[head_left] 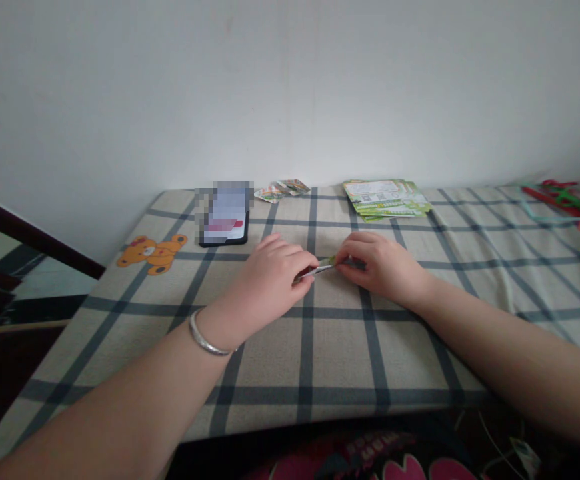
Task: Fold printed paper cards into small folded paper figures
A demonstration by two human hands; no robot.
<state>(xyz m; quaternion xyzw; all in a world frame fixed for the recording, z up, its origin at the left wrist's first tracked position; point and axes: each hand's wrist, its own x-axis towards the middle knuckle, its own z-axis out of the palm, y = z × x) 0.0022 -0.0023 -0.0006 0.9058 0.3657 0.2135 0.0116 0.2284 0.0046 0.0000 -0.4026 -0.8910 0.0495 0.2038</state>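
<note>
My left hand (275, 277) and my right hand (377, 265) meet at the middle of the table, fingers curled. Between them they pinch a small folded green and white paper (321, 267), held low over the checked tablecloth (320, 347). A silver bangle (205, 337) circles my left wrist. Most of the paper is hidden by my fingers.
A phone (225, 217) lies at the back left beside a bear print (154, 252). Small folded papers (283, 189) and a stack of green leaflets (385, 198) sit by the wall. Red and green strips (570, 200) lie at far right. The table's front edge is close to me.
</note>
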